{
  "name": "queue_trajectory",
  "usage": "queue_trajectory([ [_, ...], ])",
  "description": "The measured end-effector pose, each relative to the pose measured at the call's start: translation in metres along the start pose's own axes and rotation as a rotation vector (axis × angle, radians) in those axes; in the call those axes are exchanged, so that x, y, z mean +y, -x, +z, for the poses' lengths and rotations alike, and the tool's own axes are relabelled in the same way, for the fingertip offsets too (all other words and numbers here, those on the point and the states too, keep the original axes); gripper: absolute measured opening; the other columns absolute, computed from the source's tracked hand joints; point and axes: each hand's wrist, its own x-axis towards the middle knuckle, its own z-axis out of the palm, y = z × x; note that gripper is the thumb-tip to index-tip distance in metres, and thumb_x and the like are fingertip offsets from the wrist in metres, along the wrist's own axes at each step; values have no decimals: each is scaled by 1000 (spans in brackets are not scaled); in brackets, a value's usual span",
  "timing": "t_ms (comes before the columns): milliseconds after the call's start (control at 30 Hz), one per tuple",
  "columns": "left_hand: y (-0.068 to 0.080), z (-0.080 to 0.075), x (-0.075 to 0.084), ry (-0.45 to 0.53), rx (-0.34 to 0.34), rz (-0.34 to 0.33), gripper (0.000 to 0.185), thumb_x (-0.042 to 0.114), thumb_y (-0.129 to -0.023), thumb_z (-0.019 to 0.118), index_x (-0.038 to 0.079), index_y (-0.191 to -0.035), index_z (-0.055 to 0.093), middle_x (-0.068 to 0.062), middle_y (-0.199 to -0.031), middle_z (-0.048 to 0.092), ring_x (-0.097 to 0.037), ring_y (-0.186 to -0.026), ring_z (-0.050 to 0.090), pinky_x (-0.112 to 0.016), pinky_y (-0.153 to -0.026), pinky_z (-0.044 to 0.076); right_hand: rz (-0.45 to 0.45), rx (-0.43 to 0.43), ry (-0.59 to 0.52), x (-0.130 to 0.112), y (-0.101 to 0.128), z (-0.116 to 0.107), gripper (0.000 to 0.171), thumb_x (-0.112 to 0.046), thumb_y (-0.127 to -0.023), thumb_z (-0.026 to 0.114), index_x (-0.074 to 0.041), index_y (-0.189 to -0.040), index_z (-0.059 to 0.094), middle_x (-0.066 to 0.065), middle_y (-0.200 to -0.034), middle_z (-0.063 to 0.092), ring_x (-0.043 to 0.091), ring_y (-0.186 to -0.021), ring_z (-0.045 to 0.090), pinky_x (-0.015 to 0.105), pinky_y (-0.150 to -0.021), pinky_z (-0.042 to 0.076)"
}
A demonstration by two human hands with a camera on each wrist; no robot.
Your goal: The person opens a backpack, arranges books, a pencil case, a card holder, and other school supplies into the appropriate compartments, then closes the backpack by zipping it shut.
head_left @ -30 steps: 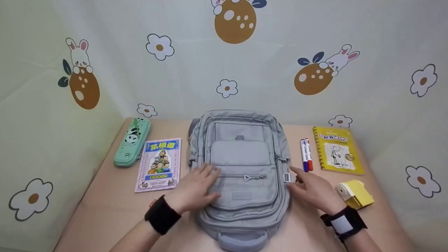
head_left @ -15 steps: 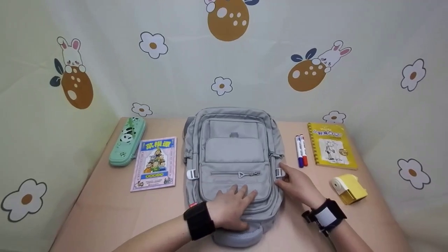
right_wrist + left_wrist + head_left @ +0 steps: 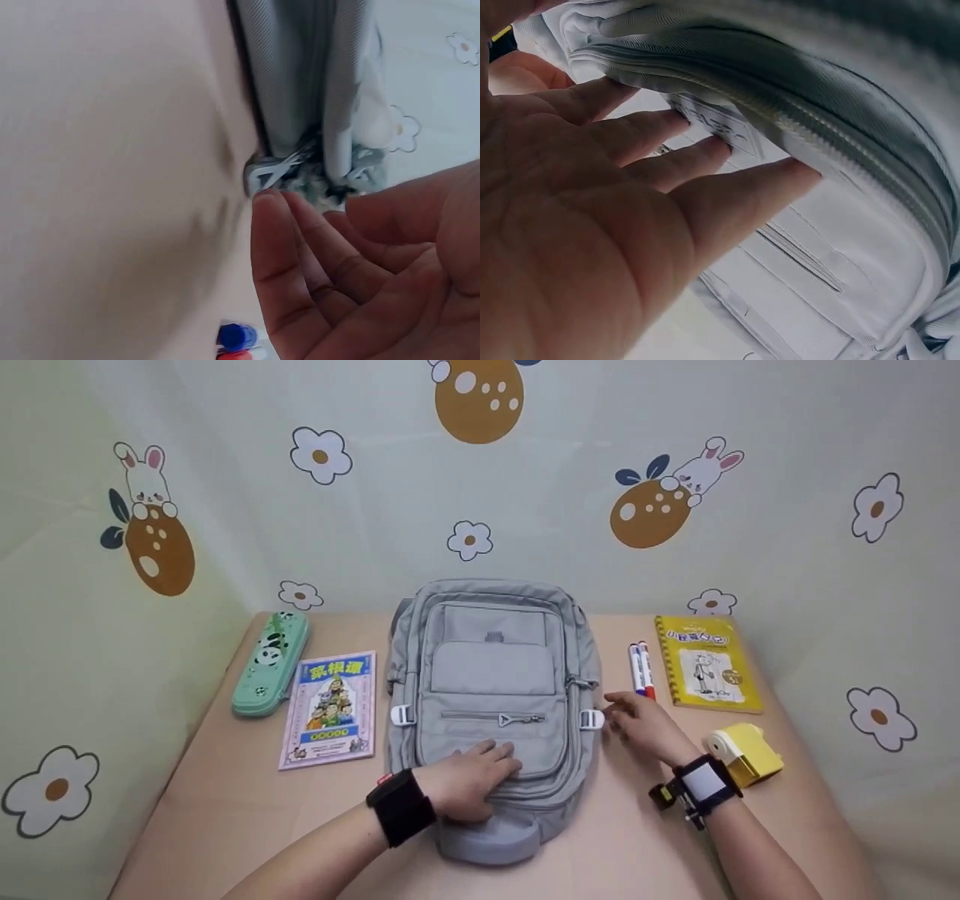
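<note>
A grey backpack lies front side up in the middle of the bench, its padded handle at the near end. The left hand rests on the near part of the backpack's front, fingers straight and a little spread, so its grip is relaxed. The right hand is just right of the backpack, beside the right white buckle; its grip is loose, thumb and fingers bent and apart, holding nothing, though whether a fingertip touches the buckle I cannot tell. A second buckle sits on the left side, and a zipper pull lies across the front pocket. To the left are a purple-edged book and, farther left, a green panda pencil case. To the right, two markers, blue and red, lie just beyond the right hand, with a yellow book farther right and a yellow-and-white sharpener nearer
</note>
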Motion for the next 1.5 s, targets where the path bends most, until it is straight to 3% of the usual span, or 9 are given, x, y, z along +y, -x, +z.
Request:
queue_trajectory([
  [133, -5, -9, 7, -43, -20, 0, 72, 31, -84, 76, 14, -149, 49, -10, -158, 41, -37, -145, 38, -48, -116, 35, -39, -27, 114, 3, -15, 3, 43, -15, -97, 67, 6, -134, 59, 22, -126, 64, 35, -110, 62, 52, -96, 50],
  [267, -17, -24, 27, -60, -13, -31, 68, 56, -86, 71, 11, -136, 59, -6, -127, 61, -28, -115, 60, -39, -98, 50, -103, -9, 224, 3, -27, 7, 41, -17, -88, 76, 4, -122, 67, 19, -114, 62, 33, -102, 59, 50, -92, 49],
  [500, -72, -48, 66, -9, 138, -100, 46, 56, -88, 70, 10, -89, 64, -2, -80, 62, -19, -67, 59, -32, -61, 51, -106, -12, 350, 0, -37, 11, 27, -21, -85, 78, -3, -103, 72, 12, -105, 60, 28, -92, 59, 47, -85, 50],
  [667, -113, -41, 76, -105, 282, -201, 56, 58, -85, 73, 7, -110, 66, -6, -93, 66, -20, -79, 63, -32, -67, 53, -106, -48, 318, -2, -41, 16, 15, -15, -87, 75, -7, -99, 71, 8, -101, 63, 26, -90, 60, 45, -83, 51],
  [867, -138, -27, 75, -317, 342, -332, 66, 61, -86, 70, 8, -125, 62, -10, -106, 64, -19, -84, 64, -34, -59, 54, -169, -42, 288, -5, -41, 18, 8, -9, -90, 72, -14, -96, 70, 1, -93, 67, 22, -88, 62, 42, -83, 50],
  [1033, -137, -37, 62, -254, 355, -266, 28, 32, -93, 66, 10, -110, 71, -9, -99, 70, -22, -87, 67, -35, -66, 58, -176, -20, 301, -9, -37, 14, 4, -14, -95, 70, -14, -98, 72, 0, -92, 68, 20, -86, 63, 41, -81, 51],
  [1200, -125, -52, 40, -33, 314, -157, 8, 14, -91, 63, 8, -86, 66, -6, -85, 69, -23, -78, 66, -35, -69, 55, -177, 63, 343, -10, -31, 10, 6, -17, -93, 74, -14, -97, 77, -3, -92, 73, 19, -86, 67, 43, -82, 54],
  [1367, -119, -53, 28, 103, 313, -112, 15, 10, -86, 66, 12, -78, 54, -2, -77, 58, -21, -69, 57, -33, -63, 49, -257, 198, 424, -8, -23, 12, 8, -17, -90, 77, -15, -97, 81, -2, -91, 73, 21, -83, 68, 43, -77, 55],
  [1500, -119, -52, 29, 167, 325, -104, 29, 14, -95, 61, 15, -69, 48, -4, -76, 60, -23, -69, 59, -33, -64, 49, -295, 255, 457, -9, -15, 11, 8, -16, -88, 80, -15, -96, 82, -3, -88, 67, 18, -78, 64, 40, -70, 53],
])
